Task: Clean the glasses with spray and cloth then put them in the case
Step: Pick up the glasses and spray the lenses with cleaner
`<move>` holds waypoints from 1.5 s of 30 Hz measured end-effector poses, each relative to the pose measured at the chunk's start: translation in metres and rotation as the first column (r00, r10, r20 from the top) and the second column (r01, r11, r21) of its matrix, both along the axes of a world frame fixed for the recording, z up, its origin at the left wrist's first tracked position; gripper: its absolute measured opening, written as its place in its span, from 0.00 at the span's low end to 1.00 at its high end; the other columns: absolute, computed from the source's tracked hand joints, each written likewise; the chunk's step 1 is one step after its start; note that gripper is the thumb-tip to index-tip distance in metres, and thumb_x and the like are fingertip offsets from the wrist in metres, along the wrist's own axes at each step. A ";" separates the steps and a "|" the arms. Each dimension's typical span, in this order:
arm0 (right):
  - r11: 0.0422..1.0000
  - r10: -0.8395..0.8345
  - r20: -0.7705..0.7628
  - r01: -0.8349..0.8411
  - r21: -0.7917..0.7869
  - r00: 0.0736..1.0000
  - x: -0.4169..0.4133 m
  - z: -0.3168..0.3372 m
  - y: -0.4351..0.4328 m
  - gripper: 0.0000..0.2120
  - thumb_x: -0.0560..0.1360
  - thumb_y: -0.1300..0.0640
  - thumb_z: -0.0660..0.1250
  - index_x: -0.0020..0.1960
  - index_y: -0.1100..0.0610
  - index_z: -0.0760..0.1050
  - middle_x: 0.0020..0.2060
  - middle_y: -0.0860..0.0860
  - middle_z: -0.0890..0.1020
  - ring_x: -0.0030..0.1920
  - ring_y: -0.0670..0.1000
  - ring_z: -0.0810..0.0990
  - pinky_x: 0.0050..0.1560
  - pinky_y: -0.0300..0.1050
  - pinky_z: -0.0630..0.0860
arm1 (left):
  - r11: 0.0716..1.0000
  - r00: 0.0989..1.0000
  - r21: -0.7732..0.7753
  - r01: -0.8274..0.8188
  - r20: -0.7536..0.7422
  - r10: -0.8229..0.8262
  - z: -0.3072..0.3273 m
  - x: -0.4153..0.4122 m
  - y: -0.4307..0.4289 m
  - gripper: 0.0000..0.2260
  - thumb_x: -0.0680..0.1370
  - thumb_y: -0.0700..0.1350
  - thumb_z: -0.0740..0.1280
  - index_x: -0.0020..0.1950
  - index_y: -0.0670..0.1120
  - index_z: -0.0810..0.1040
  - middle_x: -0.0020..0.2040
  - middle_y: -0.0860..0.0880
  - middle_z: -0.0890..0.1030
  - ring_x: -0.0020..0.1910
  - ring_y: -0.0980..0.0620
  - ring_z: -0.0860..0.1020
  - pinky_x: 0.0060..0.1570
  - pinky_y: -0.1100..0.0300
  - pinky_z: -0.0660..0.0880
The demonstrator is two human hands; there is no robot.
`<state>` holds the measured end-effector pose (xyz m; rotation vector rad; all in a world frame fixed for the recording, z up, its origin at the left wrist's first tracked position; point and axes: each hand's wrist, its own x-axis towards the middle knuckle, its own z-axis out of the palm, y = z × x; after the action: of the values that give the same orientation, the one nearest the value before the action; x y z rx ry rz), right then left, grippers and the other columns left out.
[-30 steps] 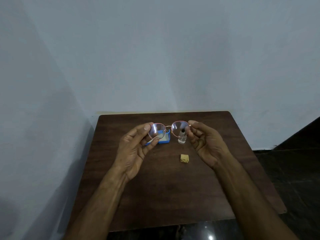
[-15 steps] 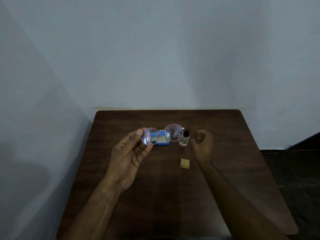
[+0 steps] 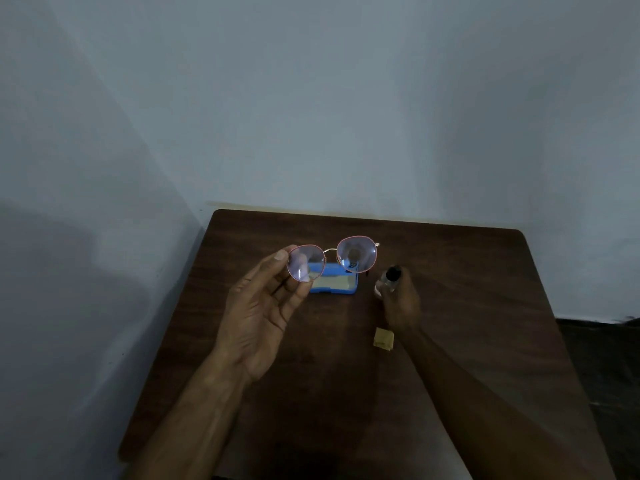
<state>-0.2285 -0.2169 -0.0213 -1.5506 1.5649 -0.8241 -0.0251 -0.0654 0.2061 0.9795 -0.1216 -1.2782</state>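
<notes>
My left hand point(image 3: 263, 306) pinches the left rim of the pink-framed glasses point(image 3: 356, 254) and holds them up above the table, lenses facing me. Behind them the open blue case point(image 3: 337, 284) lies on the dark wooden table point(image 3: 467, 289). My right hand point(image 3: 400, 303) grips the small clear spray bottle point(image 3: 389, 277) with a black cap, to the right of the case. A small folded tan cloth point(image 3: 383, 338) lies on the table just below my right wrist.
The table stands in a corner, with pale walls close behind point(image 3: 346, 116) and to the left point(image 3: 86, 271). A dark floor point(image 3: 606, 358) shows past the table's right edge.
My right hand let go of the glasses, moved right and down, and closed round the spray bottle. My left hand keeps the glasses raised alone.
</notes>
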 end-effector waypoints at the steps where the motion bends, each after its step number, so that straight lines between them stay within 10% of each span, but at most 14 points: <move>1: 1.000 0.009 0.039 -0.009 -0.004 0.999 0.001 0.007 0.001 0.17 0.80 0.55 0.69 0.66 0.49 0.70 0.55 0.48 0.81 0.56 0.52 0.82 0.56 0.55 0.80 | 1.000 1.000 -0.008 -0.008 -0.014 0.007 0.002 0.002 -0.001 0.11 0.75 0.43 0.70 0.55 0.44 0.86 0.56 0.44 0.88 0.52 0.51 0.88 0.45 0.61 0.85; 7: 0.988 0.154 0.352 -0.133 -0.084 0.923 0.015 0.111 0.031 0.20 0.82 0.59 0.64 0.72 0.49 0.68 0.55 0.33 0.80 0.56 0.36 0.80 0.51 0.32 0.78 | 0.995 0.997 -0.063 -0.081 -0.013 0.080 0.019 0.013 -0.006 0.12 0.75 0.43 0.70 0.58 0.43 0.85 0.57 0.44 0.88 0.54 0.51 0.88 0.48 0.62 0.85; 12: 0.953 0.177 0.735 -0.299 0.036 0.654 0.025 0.178 0.060 0.23 0.74 0.62 0.62 0.68 0.55 0.71 0.43 0.58 0.79 0.36 0.57 0.81 0.32 0.49 0.80 | 0.984 0.989 -0.101 -0.145 0.005 0.147 0.032 0.016 -0.003 0.16 0.74 0.44 0.72 0.60 0.43 0.84 0.53 0.46 0.89 0.50 0.53 0.88 0.46 0.63 0.84; 21: 0.751 0.159 0.949 -0.658 0.062 0.271 0.047 0.257 0.099 0.31 0.57 0.45 0.84 0.58 0.50 0.83 0.33 0.59 0.79 0.22 0.54 0.76 0.21 0.42 0.75 | 0.977 0.981 -0.106 -0.186 0.029 0.190 0.035 0.017 0.016 0.09 0.82 0.41 0.67 0.60 0.42 0.84 0.53 0.44 0.89 0.49 0.51 0.89 0.45 0.62 0.85; 24: 0.819 0.297 0.879 -0.572 -0.033 0.374 0.052 0.262 0.110 0.37 0.69 0.57 0.75 0.75 0.43 0.69 0.40 0.63 0.79 0.24 0.57 0.77 0.25 0.47 0.77 | 0.973 0.976 -0.107 -0.203 0.054 0.209 0.036 0.018 0.027 0.09 0.83 0.40 0.67 0.59 0.42 0.85 0.53 0.43 0.89 0.50 0.50 0.89 0.47 0.61 0.85; 32: 0.811 0.540 0.125 -0.475 -0.340 0.832 0.076 0.263 0.139 0.28 0.80 0.57 0.65 0.77 0.41 0.66 0.48 0.45 0.83 0.39 0.47 0.82 0.43 0.51 0.84 | 0.967 0.968 -0.117 -0.229 0.078 0.238 0.036 0.020 0.051 0.10 0.82 0.40 0.69 0.62 0.42 0.85 0.58 0.42 0.88 0.55 0.47 0.88 0.49 0.58 0.86; 38: 0.723 0.460 -0.200 -0.495 -0.481 0.865 0.090 0.261 0.159 0.24 0.77 0.43 0.63 0.73 0.39 0.68 0.55 0.34 0.78 0.50 0.35 0.78 0.48 0.27 0.74 | 0.962 0.966 -0.129 -0.240 0.065 0.250 0.037 0.024 0.061 0.11 0.82 0.40 0.69 0.63 0.40 0.85 0.59 0.41 0.88 0.59 0.44 0.87 0.49 0.58 0.86; 45: 0.717 0.371 -0.281 -0.465 -0.519 0.885 0.093 0.259 0.175 0.26 0.76 0.47 0.60 0.74 0.47 0.70 0.59 0.47 0.82 0.49 0.43 0.82 0.45 0.41 0.83 | 0.961 0.965 -0.141 -0.240 0.070 0.251 0.033 0.030 0.074 0.10 0.83 0.40 0.69 0.63 0.41 0.85 0.59 0.42 0.88 0.59 0.44 0.87 0.50 0.57 0.86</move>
<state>-0.1351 -0.0421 0.2375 -2.3565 1.0148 -0.9741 0.0044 0.0081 0.2394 0.9067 -0.1451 -0.9875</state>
